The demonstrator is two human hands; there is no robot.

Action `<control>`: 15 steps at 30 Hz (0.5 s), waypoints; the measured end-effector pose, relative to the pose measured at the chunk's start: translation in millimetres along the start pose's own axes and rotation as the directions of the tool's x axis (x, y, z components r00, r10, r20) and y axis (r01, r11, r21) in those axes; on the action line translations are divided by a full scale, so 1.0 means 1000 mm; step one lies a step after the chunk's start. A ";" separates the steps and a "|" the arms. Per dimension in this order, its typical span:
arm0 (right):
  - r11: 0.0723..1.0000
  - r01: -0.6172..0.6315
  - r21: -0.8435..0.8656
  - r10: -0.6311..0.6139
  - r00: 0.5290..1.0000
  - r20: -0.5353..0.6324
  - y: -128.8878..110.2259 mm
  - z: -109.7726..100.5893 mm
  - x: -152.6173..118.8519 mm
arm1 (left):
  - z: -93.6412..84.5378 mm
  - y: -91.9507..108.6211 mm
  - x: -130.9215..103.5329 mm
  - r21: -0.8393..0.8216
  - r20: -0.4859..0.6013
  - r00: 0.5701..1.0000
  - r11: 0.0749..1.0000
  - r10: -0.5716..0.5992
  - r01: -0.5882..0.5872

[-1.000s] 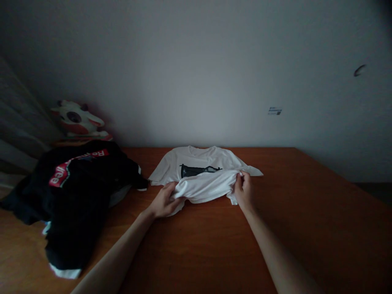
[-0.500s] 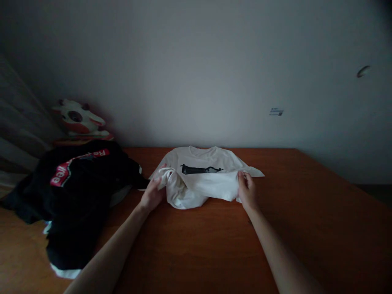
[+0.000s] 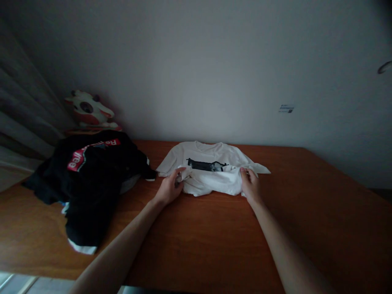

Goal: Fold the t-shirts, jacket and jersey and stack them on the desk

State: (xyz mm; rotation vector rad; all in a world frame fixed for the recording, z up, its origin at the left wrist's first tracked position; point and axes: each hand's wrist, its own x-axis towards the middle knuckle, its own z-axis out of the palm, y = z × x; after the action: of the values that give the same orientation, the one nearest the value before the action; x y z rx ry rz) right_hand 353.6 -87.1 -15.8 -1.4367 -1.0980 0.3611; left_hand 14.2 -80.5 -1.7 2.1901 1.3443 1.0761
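Note:
A white T-shirt [image 3: 211, 153] with a dark print across its chest lies on the brown table [image 3: 196, 241], its collar toward the wall. The lower part of the shirt is bunched and folded up below the print. My left hand [image 3: 170, 188] grips the bunched cloth at the left side, fingers curled round it. At the right side my right hand [image 3: 250, 184] pinches the folded edge, beside the right sleeve.
To the left lies a heap of black clothing [image 3: 92, 179] with red and white patches. Behind it, a cow-shaped figure [image 3: 90, 109] stands near the curtain [image 3: 27, 106]. The wall [image 3: 214, 73] rises behind the table.
My left hand has moved right, toward my right hand, and the cloth between them is more bunched. The view has shifted, so the black clothing sits further right and higher.

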 end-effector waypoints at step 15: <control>0.999 -0.016 0.035 0.014 0.998 0.062 0.006 -0.006 0.000 | 0.001 -0.007 0.014 -0.385 -0.284 0.949 0.923 -0.140 0.021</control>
State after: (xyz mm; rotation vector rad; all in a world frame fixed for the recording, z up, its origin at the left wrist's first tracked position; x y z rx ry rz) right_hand 360.4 -89.8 -20.2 -1.4112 -1.1254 0.4361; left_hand 15.1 -64.6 -0.8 1.7220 1.2076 1.5467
